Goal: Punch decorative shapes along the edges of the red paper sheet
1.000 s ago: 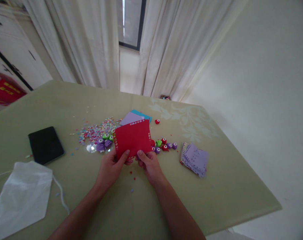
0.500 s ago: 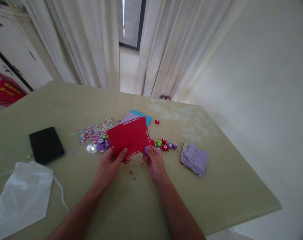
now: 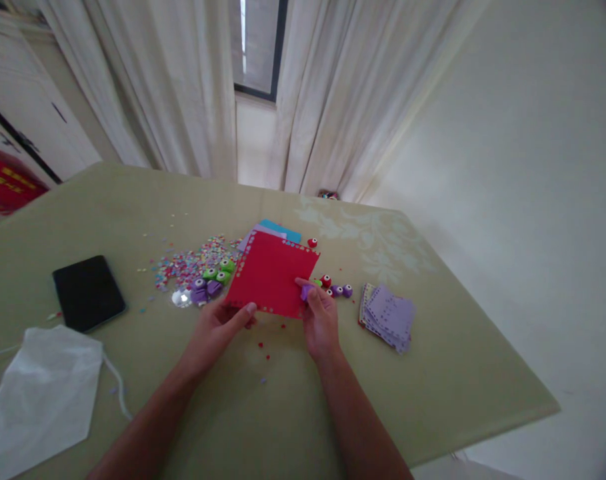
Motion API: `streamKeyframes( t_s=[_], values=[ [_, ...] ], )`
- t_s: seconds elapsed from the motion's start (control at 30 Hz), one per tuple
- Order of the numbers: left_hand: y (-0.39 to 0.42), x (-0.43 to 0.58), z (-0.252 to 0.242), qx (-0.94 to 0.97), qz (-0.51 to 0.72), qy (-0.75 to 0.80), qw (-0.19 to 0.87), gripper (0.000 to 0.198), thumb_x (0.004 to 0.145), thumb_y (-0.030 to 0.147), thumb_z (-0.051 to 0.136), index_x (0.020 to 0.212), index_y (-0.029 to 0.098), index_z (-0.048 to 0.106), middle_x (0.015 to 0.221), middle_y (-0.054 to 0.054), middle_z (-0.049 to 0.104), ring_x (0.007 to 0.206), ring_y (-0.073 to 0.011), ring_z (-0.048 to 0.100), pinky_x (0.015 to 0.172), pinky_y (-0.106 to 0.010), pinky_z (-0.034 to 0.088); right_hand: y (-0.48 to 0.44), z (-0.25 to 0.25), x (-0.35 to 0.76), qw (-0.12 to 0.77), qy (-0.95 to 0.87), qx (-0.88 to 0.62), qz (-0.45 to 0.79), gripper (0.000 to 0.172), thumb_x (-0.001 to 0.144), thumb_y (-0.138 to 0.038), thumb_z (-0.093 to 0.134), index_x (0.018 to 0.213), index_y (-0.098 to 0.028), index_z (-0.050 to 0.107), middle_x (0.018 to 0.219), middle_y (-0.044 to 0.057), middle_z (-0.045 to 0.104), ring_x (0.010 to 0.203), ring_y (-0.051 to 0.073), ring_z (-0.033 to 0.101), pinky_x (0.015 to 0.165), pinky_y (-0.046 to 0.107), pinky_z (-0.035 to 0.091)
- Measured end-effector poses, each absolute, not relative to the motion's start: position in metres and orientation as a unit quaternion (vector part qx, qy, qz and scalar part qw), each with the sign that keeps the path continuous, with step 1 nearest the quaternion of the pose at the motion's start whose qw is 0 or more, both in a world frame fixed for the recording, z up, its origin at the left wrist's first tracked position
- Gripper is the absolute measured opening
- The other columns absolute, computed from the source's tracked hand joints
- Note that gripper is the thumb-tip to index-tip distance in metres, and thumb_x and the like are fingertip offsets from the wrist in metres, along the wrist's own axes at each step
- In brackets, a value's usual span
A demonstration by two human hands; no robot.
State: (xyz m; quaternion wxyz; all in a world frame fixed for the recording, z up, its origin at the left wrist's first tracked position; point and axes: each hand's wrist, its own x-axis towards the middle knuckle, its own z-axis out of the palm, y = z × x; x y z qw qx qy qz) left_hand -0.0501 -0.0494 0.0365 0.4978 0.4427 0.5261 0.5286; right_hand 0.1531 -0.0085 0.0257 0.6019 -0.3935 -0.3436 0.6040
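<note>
- Head view: a red sheet (image 3: 273,273) of craft paper is held low over the surface (image 3: 433,373), tilted up away from the person, with small cut-outs along its edges.
- The left hand (image 3: 217,327) pinches the sheet's near left corner, thumb on top and fingers curled beneath.
- The right hand (image 3: 320,317) is closed round a small purple punch (image 3: 307,291), which sits at the sheet's near right edge; whether the paper lies inside the punch cannot be told.
- The sheet looks light and thin, stiff enough to hold flat when held at two points, yet likely to bend or crease under a hard squeeze. The perforated border is probably the weakest part and could tear.
- A hold at a corner or on a plain stretch of margin, with flat finger pads, looks soundest. The punch seems a small hard plastic piece, easy to grip whole in the fingers.
- Both forearms come in from the near edge, wrists low and nearly straight, hands set apart on the sheet's two near corners.
- Around them lie a confetti pile (image 3: 193,263), green and purple punches (image 3: 213,280), more punches (image 3: 337,288) beside the right hand, a lilac stack (image 3: 389,315), a black tablet (image 3: 87,291) and a white bag (image 3: 37,393).
</note>
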Motion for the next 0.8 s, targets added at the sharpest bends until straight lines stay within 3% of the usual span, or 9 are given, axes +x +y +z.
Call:
streamKeyframes(
  t_s=[0.1,0.27,0.4,0.57,0.67,0.8],
  values=[
    [-0.052,-0.037,0.036,0.417,0.551,0.502,0.520,0.043,0.077,0.057,0.089,0.094,0.019,0.079,0.084,-0.007,0.082,0.073,-0.0216,0.075,0.068,-0.029,0.061,-0.014,0.022,0.145,0.604,-0.356,-0.391,0.596,0.047,0.075,-0.060,0.093,0.106,-0.025,0.089,0.116,0.008,0.080,0.103,0.025,0.068,0.095,0.038,0.054],
    [-0.053,-0.023,0.031,0.417,0.543,0.531,0.499,0.039,0.080,0.056,0.085,0.083,0.018,0.077,0.089,-0.012,0.084,0.072,-0.0245,0.076,0.068,-0.033,0.063,-0.020,0.019,0.136,0.584,-0.395,-0.380,0.598,0.053,0.072,-0.062,0.095,0.109,-0.024,0.089,0.110,0.007,0.078,0.098,0.023,0.066,0.093,0.036,0.053],
    [-0.051,-0.030,0.032,0.442,0.534,0.531,0.487,0.039,0.080,0.053,0.085,0.092,0.017,0.080,0.095,-0.012,0.085,0.080,-0.0256,0.079,0.071,-0.032,0.063,-0.017,0.020,0.140,0.595,-0.379,-0.389,0.592,0.052,0.073,-0.062,0.095,0.108,-0.024,0.089,0.102,0.006,0.078,0.092,0.022,0.065,0.091,0.036,0.053],
    [-0.050,-0.031,0.034,0.388,0.568,0.553,0.471,0.042,0.077,0.057,0.085,0.086,0.017,0.077,0.080,-0.009,0.083,0.068,-0.0228,0.075,0.065,-0.031,0.061,-0.019,0.022,0.138,0.591,-0.358,-0.382,0.614,0.054,0.069,-0.062,0.098,0.106,-0.024,0.088,0.096,0.004,0.077,0.084,0.021,0.066,0.088,0.038,0.057],
    [-0.049,-0.032,0.032,0.377,0.567,0.581,0.446,0.040,0.075,0.057,0.084,0.080,0.018,0.076,0.070,-0.007,0.079,0.063,-0.0227,0.074,0.062,-0.031,0.060,-0.021,0.023,0.135,0.589,-0.371,-0.380,0.609,0.053,0.069,-0.061,0.098,0.106,-0.025,0.088,0.102,0.005,0.078,0.088,0.021,0.067,0.087,0.037,0.058],
    [-0.047,-0.041,0.031,0.360,0.576,0.628,0.381,0.037,0.076,0.056,0.082,0.076,0.019,0.076,0.067,-0.007,0.079,0.061,-0.0230,0.075,0.060,-0.031,0.060,-0.017,0.024,0.141,0.552,-0.411,-0.421,0.591,0.048,0.079,-0.065,0.089,0.099,-0.022,0.087,0.094,0.007,0.077,0.080,0.018,0.064,0.069,0.030,0.053]
  ],
)
